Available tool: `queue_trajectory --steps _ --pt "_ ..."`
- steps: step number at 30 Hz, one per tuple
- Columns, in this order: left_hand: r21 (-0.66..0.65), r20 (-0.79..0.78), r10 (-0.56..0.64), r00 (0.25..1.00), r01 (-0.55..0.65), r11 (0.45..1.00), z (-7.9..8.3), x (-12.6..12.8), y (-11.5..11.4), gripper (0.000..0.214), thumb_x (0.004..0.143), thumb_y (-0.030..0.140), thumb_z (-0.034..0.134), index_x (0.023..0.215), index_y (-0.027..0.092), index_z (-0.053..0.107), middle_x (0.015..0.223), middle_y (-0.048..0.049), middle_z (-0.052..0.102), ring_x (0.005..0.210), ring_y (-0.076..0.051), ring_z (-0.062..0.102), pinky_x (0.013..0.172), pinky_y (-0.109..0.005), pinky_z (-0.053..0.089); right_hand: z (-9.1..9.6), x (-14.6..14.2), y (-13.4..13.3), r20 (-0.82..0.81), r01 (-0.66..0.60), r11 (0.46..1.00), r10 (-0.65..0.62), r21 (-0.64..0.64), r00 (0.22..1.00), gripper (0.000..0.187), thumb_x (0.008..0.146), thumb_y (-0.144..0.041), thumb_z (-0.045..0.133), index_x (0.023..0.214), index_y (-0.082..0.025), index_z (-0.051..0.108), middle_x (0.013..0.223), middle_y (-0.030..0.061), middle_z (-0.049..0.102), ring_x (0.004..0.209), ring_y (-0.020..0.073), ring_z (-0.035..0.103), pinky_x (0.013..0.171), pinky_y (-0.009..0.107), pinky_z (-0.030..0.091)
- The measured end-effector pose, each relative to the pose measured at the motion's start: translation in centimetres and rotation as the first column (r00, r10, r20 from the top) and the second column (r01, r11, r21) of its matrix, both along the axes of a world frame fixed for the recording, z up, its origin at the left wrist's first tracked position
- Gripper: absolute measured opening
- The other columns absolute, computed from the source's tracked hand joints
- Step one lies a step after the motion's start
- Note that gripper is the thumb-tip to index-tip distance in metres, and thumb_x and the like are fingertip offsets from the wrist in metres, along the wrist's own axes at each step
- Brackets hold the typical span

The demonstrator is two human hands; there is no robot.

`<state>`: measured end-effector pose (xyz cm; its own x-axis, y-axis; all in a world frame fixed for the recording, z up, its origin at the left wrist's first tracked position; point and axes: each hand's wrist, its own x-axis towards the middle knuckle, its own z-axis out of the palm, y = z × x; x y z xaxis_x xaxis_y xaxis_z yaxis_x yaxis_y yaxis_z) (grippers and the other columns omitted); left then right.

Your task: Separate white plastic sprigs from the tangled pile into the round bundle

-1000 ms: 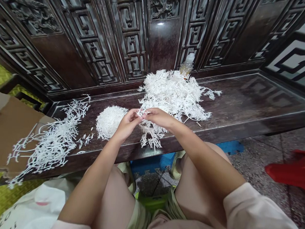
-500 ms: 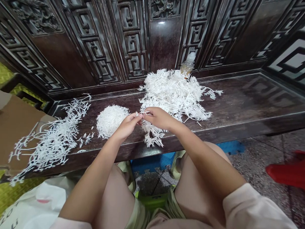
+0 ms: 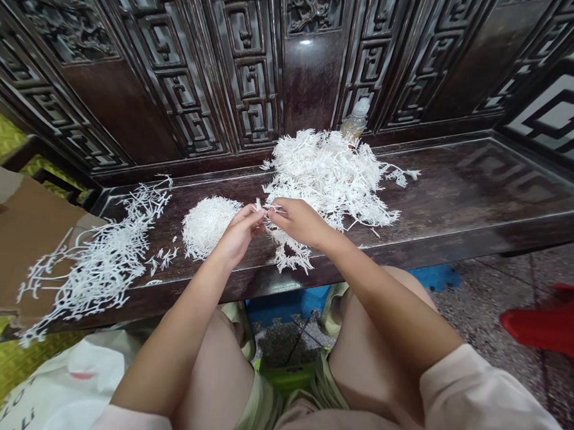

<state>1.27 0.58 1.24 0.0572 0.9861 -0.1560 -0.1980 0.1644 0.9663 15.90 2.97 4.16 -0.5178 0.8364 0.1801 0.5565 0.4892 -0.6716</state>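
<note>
My left hand (image 3: 243, 231) is closed in a pinch, a small white piece (image 3: 258, 204) sticking up from its fingertips. Its fingertips meet those of my right hand (image 3: 296, 221), which is closed on a thin white branched sprig (image 3: 278, 209). Behind and below my right hand spreads a large heap of white branched sprigs (image 3: 326, 172). Left of my left hand is a round mound of small white pieces (image 3: 210, 228). Farther left lies a tangle of bare white stems (image 3: 104, 265), partly over a cardboard box. The exact material is hard to make out.
All the piles lie on a dark wooden bench (image 3: 448, 189) with a carved back. A clear bottle (image 3: 355, 120) with a white cap stands behind the large heap. The cardboard box (image 3: 27, 243) is at left, a white bag (image 3: 74, 383) below it. Something red (image 3: 547, 324) is at right.
My left hand has turned slightly, and the small white piece now points up from its fingertips. My right hand has stayed nearly in place. The piles look about the same.
</note>
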Motion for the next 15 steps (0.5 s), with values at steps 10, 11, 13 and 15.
queue_trajectory --steps 10,11,13,15 --pt "0.000 0.095 -0.029 0.995 0.029 1.000 -0.20 -0.62 0.50 0.010 0.069 0.028 0.049 0.068 0.019 0.043 0.066 0.0023 0.043 0.060 -0.009 0.043 0.061 -0.023 0.037 -0.84 -0.71 0.03 -0.156 0.019 0.991 -0.039 -0.132 0.987 0.020 0.079 -0.033 0.037 0.066 -0.018 0.041 0.055 -0.0037 0.036 0.051 0.0086 0.032 0.049 0.023 0.022" --pt "0.009 0.066 -0.031 0.997 0.030 1.000 -0.27 -0.65 0.50 0.010 0.070 0.029 0.047 0.070 0.019 0.044 0.067 0.0017 0.044 0.062 -0.010 0.044 0.062 -0.024 0.038 -0.86 -0.71 0.04 -0.163 0.019 0.991 -0.041 -0.136 0.986 0.021 0.079 -0.033 0.037 0.067 -0.018 0.042 0.055 -0.0037 0.036 0.051 0.0087 0.032 0.049 0.023 0.022" --pt "0.051 -0.047 -0.021 0.999 0.024 0.998 -0.35 -0.67 0.37 0.014 0.073 0.033 0.044 0.075 0.020 0.048 0.071 0.0003 0.047 0.065 -0.012 0.046 0.064 -0.026 0.037 -0.92 -0.64 0.10 -0.171 0.019 0.990 -0.043 -0.141 0.984 0.021 0.080 -0.034 0.037 0.067 -0.017 0.042 0.056 -0.0035 0.037 0.052 0.0087 0.033 0.050 0.023 0.023" --pt "0.139 -0.216 0.011 0.976 0.019 0.990 -0.31 -0.62 0.11 0.023 0.076 0.040 0.042 0.074 0.019 0.051 0.071 -0.0009 0.049 0.069 -0.014 0.046 0.068 -0.027 0.036 -0.97 -0.53 0.19 -0.174 0.024 0.991 -0.047 -0.128 0.984 0.022 0.080 -0.035 0.037 0.066 -0.017 0.041 0.057 -0.0033 0.038 0.053 0.0087 0.033 0.051 0.023 0.024"
